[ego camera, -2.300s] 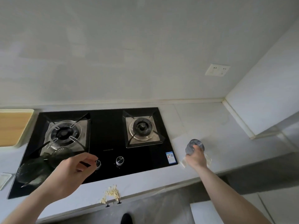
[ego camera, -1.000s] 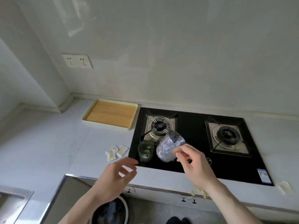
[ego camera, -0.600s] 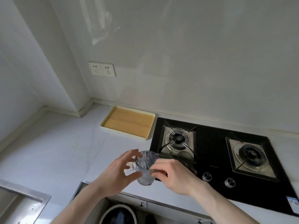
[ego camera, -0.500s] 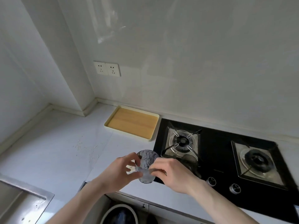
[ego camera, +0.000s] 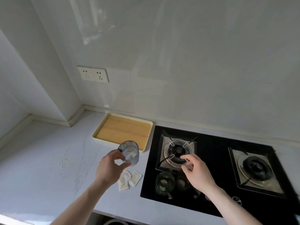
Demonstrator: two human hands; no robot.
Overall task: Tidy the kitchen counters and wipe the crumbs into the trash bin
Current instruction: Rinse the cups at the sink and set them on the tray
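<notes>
My left hand [ego camera: 108,168] grips a ribbed clear glass [ego camera: 129,154], tilted, above the white counter [ego camera: 40,184] just in front of the wooden tray [ego camera: 113,129]. My right hand [ego camera: 196,172] hovers with loosely curled fingers over the black hob [ego camera: 215,159], above the left burner [ego camera: 177,151], holding nothing. A second glass [ego camera: 164,183] stands on the hob's front left corner. Fine crumbs [ego camera: 66,161] lie scattered on the counter to the left. The rim of a trash bin [ego camera: 113,222] shows at the bottom edge.
Three small yellowish sachets [ego camera: 129,179] lie on the counter under my left wrist. A double wall socket [ego camera: 92,74] sits above the corner. The right burner [ego camera: 254,168] and a hob knob [ego camera: 236,200] are at the right.
The right hand passed the glass to the left hand and let go, moving right over the hob. The left hand now carries the glass toward the tray. The view has lifted slightly.
</notes>
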